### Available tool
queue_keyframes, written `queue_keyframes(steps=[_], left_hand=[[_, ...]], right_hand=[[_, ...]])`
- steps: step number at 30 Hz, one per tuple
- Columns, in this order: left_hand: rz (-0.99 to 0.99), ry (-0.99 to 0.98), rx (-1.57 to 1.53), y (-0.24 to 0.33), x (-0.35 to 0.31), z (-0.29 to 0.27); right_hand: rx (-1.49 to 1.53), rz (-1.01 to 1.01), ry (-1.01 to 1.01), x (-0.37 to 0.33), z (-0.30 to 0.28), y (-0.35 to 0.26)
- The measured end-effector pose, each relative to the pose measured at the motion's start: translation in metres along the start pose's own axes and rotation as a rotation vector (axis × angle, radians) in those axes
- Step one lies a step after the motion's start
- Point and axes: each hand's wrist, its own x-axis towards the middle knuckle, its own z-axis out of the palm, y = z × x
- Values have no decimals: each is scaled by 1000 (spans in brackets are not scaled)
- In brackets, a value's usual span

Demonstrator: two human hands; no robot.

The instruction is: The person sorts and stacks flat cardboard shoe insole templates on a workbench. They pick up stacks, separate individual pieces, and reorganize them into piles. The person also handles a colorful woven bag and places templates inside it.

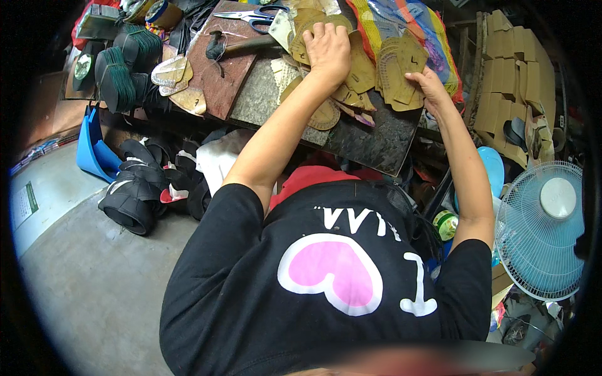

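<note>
My left hand (327,51) rests on a loose pile of yellowish-brown shoe patterns (360,69) at the far middle of the workbench (367,141). Its fingers are bent and close together over the upper pieces; the fingertips are partly hidden. To the right, my right hand (429,88) grips a fanned stack of similar patterns (398,72) by its right edge. The thumb lies on top, the other fingers mostly behind. Rows of small holes and dark marks show on the pieces. A hammer (251,45) lies left of my left hand, with scissors (254,17) beyond it.
Dark soles tied with green cord (116,78) stand at the far left, near more patterns (172,75). Black shoe parts (135,194) are heaped on the floor below. A colourful mesh bag (411,28) lies behind the stack; cardboard boxes (511,81) and a fan (542,235) stand right.
</note>
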Motion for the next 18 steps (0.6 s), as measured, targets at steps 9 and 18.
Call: queue_keyframes(steps=[9, 18], left_hand=[[-367, 113, -1169, -6, 3, -22], [-583, 14, -1816, 5, -9, -22]], right_hand=[[306, -101, -196, -22, 1, -28], [444, -82, -174, -24, 20, -19]])
